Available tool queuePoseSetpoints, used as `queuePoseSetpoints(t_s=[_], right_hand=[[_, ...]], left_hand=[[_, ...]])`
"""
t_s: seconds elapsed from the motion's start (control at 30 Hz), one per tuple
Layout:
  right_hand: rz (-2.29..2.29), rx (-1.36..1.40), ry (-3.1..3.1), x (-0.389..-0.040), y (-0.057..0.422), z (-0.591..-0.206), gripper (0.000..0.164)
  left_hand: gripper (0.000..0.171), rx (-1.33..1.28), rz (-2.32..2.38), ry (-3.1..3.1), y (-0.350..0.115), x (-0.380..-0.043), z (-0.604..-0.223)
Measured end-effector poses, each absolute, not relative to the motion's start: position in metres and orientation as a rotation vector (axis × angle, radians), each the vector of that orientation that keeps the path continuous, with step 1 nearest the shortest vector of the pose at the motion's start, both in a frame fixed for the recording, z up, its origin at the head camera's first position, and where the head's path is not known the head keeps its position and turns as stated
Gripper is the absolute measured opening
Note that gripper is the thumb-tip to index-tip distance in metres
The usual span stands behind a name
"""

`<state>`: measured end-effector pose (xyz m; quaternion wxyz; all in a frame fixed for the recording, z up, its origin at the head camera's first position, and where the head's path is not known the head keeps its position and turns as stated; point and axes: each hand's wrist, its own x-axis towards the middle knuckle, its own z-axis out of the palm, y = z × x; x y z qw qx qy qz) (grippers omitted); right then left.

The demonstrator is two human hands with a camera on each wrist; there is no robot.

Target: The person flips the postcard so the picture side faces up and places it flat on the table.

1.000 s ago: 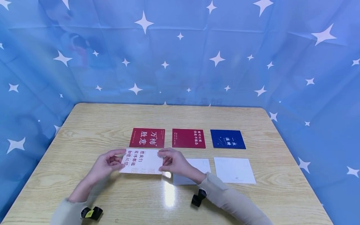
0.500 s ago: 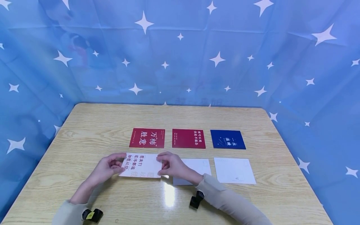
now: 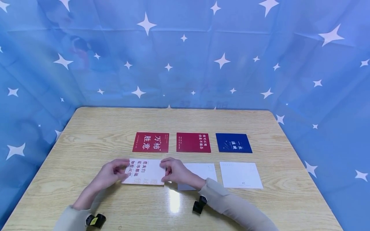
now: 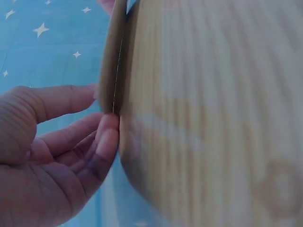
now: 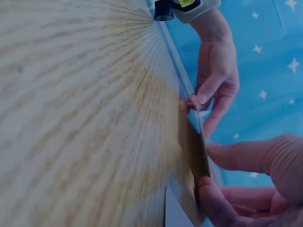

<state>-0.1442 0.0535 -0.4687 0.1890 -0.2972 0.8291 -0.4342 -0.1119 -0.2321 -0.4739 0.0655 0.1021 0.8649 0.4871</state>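
A white postcard with dark red and pale gold printed characters lies flat between my two hands in the head view. My left hand pinches its left edge between thumb and fingers. At the opposite edge, my right hand pinches it the same way. Both wrist views show the card edge-on, close over the wooden tabletop, with the left hand's fingertips right at the surface. In the right wrist view the thumb presses the card's near end.
Behind the held card lie a red postcard, a second red one and a blue one in a row. Two white cards lie to the right: one partly under my right forearm, the other beside it. A starred blue curtain hangs behind the table.
Both hands have brought the white postcard lower and a little nearer to me, opening a gap between it and the left red card. The other cards have stayed in place.
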Motion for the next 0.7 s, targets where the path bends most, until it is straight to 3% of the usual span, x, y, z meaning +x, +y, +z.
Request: queuePoseSetpoints(t_s=[0.2,0.53,0.7], right_hand=[[-1.167,-0.811,2.367,-0.143,0.052,-0.469,0.052],[-1.316,-0.883,2.265,-0.147,0.063,-0.465,0.057],[-1.384,-0.902,2.237,-0.149,0.082,-0.454,0.055]], left_hand=[[0.037,0.394,1.360,2.718,-0.229,-0.112,-0.470],[0.042,0.245,1.476,2.632,-0.231,-0.116,-0.462],[0.036,0.314,1.545,2.567,-0.213,-0.122,-0.453]])
